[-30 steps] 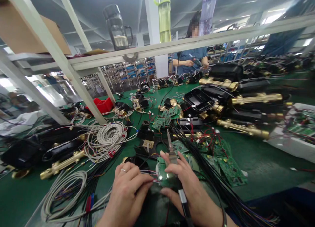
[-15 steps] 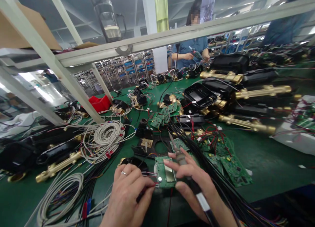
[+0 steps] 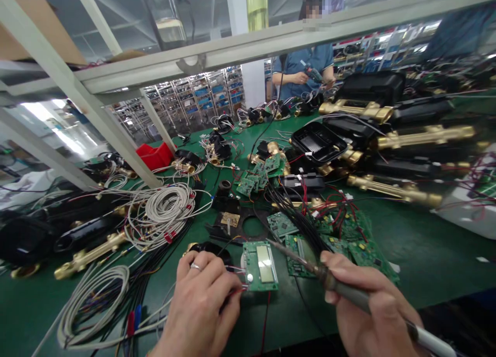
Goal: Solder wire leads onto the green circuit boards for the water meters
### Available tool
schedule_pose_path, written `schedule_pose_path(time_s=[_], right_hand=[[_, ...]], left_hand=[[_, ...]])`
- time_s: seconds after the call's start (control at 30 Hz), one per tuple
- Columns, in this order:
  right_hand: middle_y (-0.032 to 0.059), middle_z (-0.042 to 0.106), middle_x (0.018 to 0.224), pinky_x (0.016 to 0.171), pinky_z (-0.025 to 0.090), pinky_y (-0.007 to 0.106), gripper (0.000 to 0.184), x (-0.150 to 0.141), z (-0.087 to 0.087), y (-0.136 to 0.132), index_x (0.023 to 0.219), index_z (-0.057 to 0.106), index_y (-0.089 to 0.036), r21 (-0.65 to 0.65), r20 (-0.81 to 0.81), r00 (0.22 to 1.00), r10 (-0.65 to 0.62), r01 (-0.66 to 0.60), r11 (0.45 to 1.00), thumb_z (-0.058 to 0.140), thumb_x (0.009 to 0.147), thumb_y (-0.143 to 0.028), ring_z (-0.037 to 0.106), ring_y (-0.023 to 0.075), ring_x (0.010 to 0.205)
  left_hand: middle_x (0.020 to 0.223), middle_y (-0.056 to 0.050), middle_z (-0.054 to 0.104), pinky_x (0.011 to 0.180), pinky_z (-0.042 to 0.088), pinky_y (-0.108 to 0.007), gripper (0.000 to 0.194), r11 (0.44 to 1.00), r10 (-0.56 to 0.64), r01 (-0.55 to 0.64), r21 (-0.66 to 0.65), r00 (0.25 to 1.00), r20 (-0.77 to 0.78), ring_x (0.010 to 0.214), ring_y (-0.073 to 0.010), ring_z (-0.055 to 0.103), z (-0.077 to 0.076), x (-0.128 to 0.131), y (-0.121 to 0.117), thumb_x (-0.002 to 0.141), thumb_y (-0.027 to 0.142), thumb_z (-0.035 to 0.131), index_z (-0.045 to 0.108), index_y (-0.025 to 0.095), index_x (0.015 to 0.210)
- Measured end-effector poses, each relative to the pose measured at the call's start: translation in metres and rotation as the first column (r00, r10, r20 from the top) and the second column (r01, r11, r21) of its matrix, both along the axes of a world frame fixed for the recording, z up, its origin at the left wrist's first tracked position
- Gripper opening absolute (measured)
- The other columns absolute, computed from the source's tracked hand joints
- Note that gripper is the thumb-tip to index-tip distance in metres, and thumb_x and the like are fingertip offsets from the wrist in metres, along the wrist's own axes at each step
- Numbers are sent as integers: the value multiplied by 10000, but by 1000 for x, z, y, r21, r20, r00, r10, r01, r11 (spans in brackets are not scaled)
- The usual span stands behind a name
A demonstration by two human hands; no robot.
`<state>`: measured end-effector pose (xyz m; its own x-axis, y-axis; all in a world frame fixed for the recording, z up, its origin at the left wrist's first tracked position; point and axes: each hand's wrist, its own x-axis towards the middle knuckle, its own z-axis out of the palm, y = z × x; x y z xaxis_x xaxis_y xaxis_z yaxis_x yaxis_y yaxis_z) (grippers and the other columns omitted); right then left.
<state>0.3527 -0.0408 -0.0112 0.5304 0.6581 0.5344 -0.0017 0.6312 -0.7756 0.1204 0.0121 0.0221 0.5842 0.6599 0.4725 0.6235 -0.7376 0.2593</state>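
A green circuit board with a small display lies in front of me. My left hand is closed at its left edge, thumb and fingers pinching thin wires that meet the board there. The pinch itself is partly hidden. To the right, my right hand grips a soldering iron like a pen. The iron's tip points up and left, near the board's upper right corner and apart from it. A black housing with a brass part sits behind my left hand.
Coiled grey cables and brass-bodied parts crowd the left. Black wires cross more circuit boards on the right. Brass valve bodies lie farther right. Beyond the shelf rail, a person holds a tool.
My right hand has moved right, off the board's edge, and now holds the soldering iron in a pen grip with its tip swung left. My left hand has barely moved.
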Motion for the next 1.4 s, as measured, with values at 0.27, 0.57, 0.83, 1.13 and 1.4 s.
schedule_pose_path(time_s=[0.27,0.57,0.83,1.13,1.4], right_hand=[[-78,546,537,944,463,387,422,-1,-12,-11,664,447,-211,-71,-11,1000,28,-29,997,715,963,-339,486,102,521],[-69,403,579,801,442,368,367,-14,-26,-6,685,413,-209,-61,100,993,62,-56,997,607,996,-215,471,119,566],[-64,415,611,858,439,382,341,-15,-30,-4,704,400,-208,-48,143,988,59,-53,997,570,996,-160,468,119,602],[-62,425,622,923,420,419,324,-17,-31,-2,713,402,-211,-29,151,985,81,-77,997,549,990,-127,462,127,619],[-59,436,617,921,419,423,319,-16,-30,-1,710,409,-213,-42,157,984,88,-83,996,552,987,-142,462,131,608]], left_hand=[[909,45,667,936,311,-381,175,998,16,-12,-63,998,62,874,-187,563,2,4,-1,890,119,574,640,253,798],[854,63,696,905,314,-374,163,997,-3,8,-78,998,59,853,-187,579,1,4,0,901,122,580,620,250,808],[847,78,692,906,310,-370,158,997,3,2,-78,998,59,858,-181,570,0,5,0,890,122,599,616,249,798],[841,80,692,901,311,-364,159,998,-7,10,-70,999,42,848,-180,572,4,5,1,885,119,598,615,250,797],[848,67,707,902,309,-371,157,998,-2,5,-69,999,45,849,-190,584,3,5,0,887,119,596,619,252,806]])
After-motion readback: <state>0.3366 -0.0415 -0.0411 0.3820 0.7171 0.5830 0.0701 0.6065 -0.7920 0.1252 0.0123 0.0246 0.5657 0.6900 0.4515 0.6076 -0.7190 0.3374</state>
